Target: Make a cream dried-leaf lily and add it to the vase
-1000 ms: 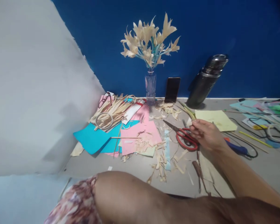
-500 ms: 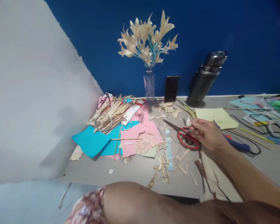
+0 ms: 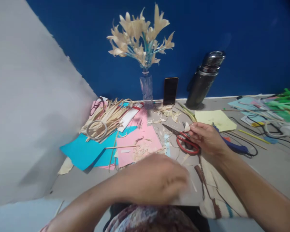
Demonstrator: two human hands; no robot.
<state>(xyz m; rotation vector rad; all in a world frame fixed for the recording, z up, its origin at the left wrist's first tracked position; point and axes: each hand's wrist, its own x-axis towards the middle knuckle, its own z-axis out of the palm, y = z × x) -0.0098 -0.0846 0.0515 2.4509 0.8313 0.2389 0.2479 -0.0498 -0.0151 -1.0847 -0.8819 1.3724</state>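
Note:
My right hand [image 3: 206, 137] is closed in a pinch around a small pale piece of dried husk [image 3: 187, 127]. Right below its fingers lie scissors [image 3: 188, 149] with red handles and dark blades pointing back-left; whether the hand touches them I cannot tell. Smeared by motion, my left hand [image 3: 161, 178] is over the front of the table, nearer to me than the scissors. Its fingers are too blurred to show what they hold. Behind it, husk scraps [image 3: 142, 151] are scattered over a pink paper sheet [image 3: 125, 141].
Husk flowers [image 3: 142, 35] stand in a clear bottle [image 3: 147, 91] by the blue wall, beside a phone [image 3: 170, 91] and a dark flask [image 3: 204, 83]. A husk bundle [image 3: 108, 116] lies at left. Right are a yellow sheet [image 3: 215, 120], a blue-handled tool [image 3: 235, 146] and cords.
My left hand has come in over the front of the table. My right hand keeps its pinch on the husk piece. The whole scene has shifted left in view.

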